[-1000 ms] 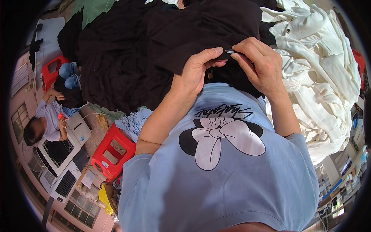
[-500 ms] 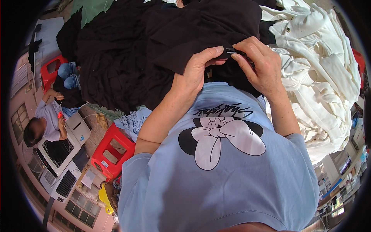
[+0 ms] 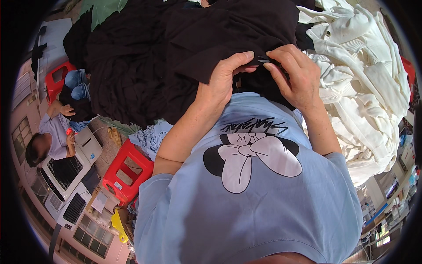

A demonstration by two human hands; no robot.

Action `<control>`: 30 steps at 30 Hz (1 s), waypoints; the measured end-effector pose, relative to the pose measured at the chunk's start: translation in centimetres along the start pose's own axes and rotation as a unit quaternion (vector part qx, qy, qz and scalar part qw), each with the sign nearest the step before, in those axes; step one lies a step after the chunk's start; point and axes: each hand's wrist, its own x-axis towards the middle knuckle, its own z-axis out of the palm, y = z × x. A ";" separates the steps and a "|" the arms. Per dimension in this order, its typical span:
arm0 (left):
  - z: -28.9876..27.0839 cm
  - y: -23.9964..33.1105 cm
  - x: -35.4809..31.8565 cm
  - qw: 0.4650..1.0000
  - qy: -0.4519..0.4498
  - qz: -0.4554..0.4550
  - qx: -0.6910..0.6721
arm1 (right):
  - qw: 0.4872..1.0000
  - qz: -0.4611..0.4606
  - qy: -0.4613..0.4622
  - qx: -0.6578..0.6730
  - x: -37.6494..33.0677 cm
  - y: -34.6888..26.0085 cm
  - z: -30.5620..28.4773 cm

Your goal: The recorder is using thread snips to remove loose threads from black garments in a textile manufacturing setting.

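A dark garment [image 3: 228, 35], black to deep brown, lies spread in front of me. My left hand [image 3: 226, 72] pinches its near edge between thumb and fingers, with cloth draped over the back of the fingers. Thread snips [image 3: 263, 60] sit in the fingers of my right hand [image 3: 295, 72]; only their small metal blades show, slightly apart, and the rest is hidden in the hand. The blade tips are close to my left thumb, at the garment's edge. Whether a thread lies between the blades is too small to tell.
A large heap of dark cloth [image 3: 127, 66] spreads to the left. Cream knitwear [image 3: 351, 83] is piled on the right. A red plastic stool [image 3: 125, 171] stands at my left beside blue cloth [image 3: 151, 137]. Farther left, another person [image 3: 52, 141] sits holding a red-handled tool.
My right hand has shifted very slightly, and the snips' blades sit a little differently beside the left thumb. The left hand keeps its hold. The other person's hands have moved a little.
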 end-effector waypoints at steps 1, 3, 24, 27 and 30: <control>0.1 0.0 0.0 1.000 0.014 0.001 -0.024 | 1.000 0.000 0.000 0.000 -0.1 0.0 0.1; 0.3 0.2 -0.1 1.000 0.012 -0.001 -0.026 | 0.999 -0.025 0.008 -0.029 -0.3 0.1 0.4; 0.3 0.2 0.1 1.000 -0.007 -0.012 -0.017 | 0.992 -0.062 0.058 -0.090 -0.5 0.4 1.4; 0.3 0.0 0.1 1.000 0.003 -0.006 -0.029 | 0.997 -0.003 0.067 -0.031 -0.6 0.7 1.4; 0.2 -0.1 0.2 1.000 0.005 -0.006 -0.030 | 0.998 -0.006 0.057 -0.038 -0.6 0.5 1.1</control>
